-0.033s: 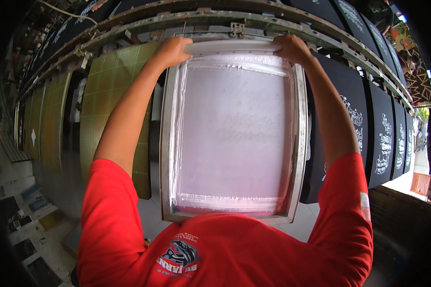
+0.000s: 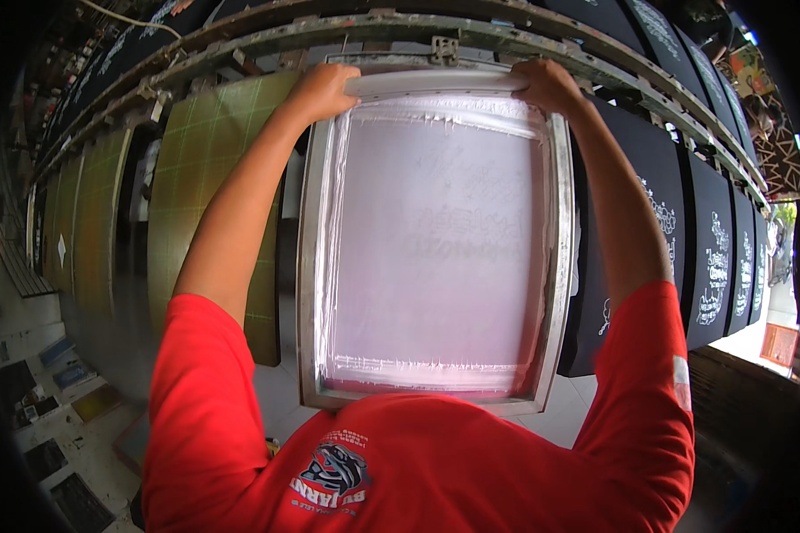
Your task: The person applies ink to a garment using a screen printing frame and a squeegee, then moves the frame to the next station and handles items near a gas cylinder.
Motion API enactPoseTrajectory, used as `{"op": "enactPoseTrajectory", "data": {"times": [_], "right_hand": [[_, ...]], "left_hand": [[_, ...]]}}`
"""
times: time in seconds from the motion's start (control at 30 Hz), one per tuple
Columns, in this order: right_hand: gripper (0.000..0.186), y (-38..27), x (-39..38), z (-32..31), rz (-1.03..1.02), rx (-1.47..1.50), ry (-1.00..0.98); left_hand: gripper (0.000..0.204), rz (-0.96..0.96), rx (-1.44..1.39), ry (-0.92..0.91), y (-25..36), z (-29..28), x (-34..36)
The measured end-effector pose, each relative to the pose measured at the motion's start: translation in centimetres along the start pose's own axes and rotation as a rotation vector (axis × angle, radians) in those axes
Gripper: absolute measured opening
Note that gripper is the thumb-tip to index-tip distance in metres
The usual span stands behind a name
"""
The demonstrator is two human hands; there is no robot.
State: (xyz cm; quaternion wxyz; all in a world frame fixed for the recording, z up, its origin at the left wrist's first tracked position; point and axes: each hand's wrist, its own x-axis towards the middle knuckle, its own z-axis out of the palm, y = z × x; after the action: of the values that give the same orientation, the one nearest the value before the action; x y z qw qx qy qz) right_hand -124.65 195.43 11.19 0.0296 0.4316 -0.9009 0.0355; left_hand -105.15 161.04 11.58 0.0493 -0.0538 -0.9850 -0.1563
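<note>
Nearest the camera is the person's red shirt (image 2: pixel 418 471), and both bare forearms reach up and away from it. Just past the shirt lies the near edge of a metal printing frame (image 2: pixel 557 266). Its pale mesh (image 2: pixel 436 258) is filmed with white ink, which is thick along the borders, and a faint design shows through the middle.

At the far end of the frame a long squeegee (image 2: pixel 436 83) lies across the mesh. The left hand (image 2: pixel 324 89) grips its left end and the right hand (image 2: pixel 549 86) its right end, with the fingers of each curled tight round the handle.

Beyond the hands a worn metal rail (image 2: pixel 329 31) runs across the view. Green gridded boards (image 2: pixel 204 169) stand in a row to the left of the frame. To its right are black shirts (image 2: pixel 662 204) carrying white prints.

This looks like the start of a stroke, with the blade set at the top of the mesh and no ink yet drawn toward the body. A pull from here would call for even pressure from both hands, a steady blade angle, and a frame that stays flat and square on what is under it.

Against the earlier frame nothing seems to have moved: hands, squeegee and frame sit alike.
</note>
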Motion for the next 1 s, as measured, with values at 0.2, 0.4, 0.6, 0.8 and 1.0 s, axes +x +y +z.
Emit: {"op": "enactPoseTrajectory", "data": {"times": [0.2, 0.4, 0.6, 0.8, 1.0], "right_hand": [[0.036, -1.4, 1.3, 0.2, -0.069, 0.089, -0.056], [0.033, -6.2, -0.4, 0.1, -0.416, 0.227, -0.109], [0.022, -15.1, -5.8, 1.6, -0.709, 0.177, -0.108], [0.021, -17.3, -11.7, -0.9, -0.743, 0.239, -0.046], [0.031, -9.6, -5.5, -2.9, -0.471, 0.117, -0.04]], "left_hand": [[0.039, -0.216, -0.017, -0.016, 3.8, 1.0, -6.9], [0.031, -0.435, 0.01, -0.03, 11.8, 2.5, -18.5], [0.034, -0.706, -0.031, -0.061, 22.7, 3.2, -32.3], [0.034, -0.709, -0.12, -0.005, 25.7, 2.6, -37.0], [0.037, -0.564, 0.012, 0.072, 18.7, 1.3, -25.0]]}}
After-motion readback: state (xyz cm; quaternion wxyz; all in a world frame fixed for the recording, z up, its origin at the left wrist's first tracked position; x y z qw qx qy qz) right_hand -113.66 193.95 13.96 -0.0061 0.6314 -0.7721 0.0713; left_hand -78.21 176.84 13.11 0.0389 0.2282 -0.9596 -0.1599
